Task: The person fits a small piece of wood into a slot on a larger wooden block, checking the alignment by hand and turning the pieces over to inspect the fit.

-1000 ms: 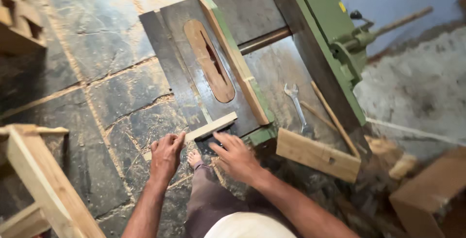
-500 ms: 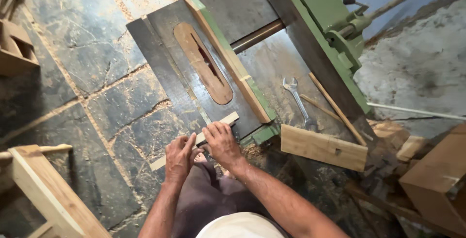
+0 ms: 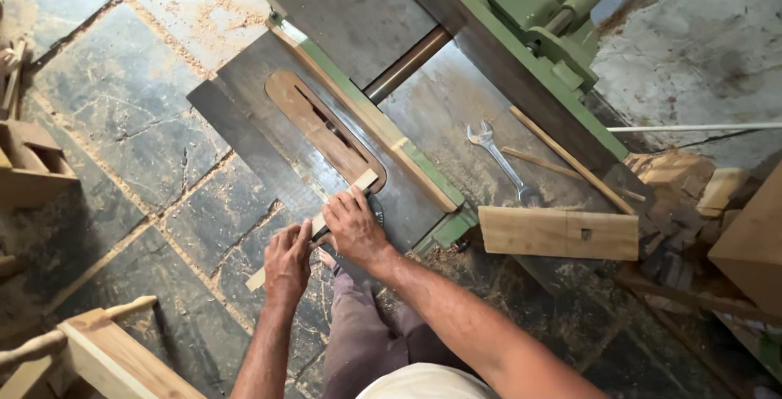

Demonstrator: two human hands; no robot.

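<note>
The wooden strip (image 3: pixel 326 218) has moved further onto the saw table (image 3: pixel 269 134), mid-frame; left hand (image 3: pixel 287 262) and right hand (image 3: pixel 355 228) press it flat, short of the blade slot (image 3: pixel 322 122).

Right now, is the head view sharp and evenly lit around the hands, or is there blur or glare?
Head view: sharp around the left hand and right hand on the wooden strip; soft, even light, no hard shadows; a mild sheen on the saw table; edges look slightly stretched by the wide lens.

Pale wooden strip (image 3: pixel 326 217) (narrow) lies flat on saw table (image 3: pixel 244 114).
</note>
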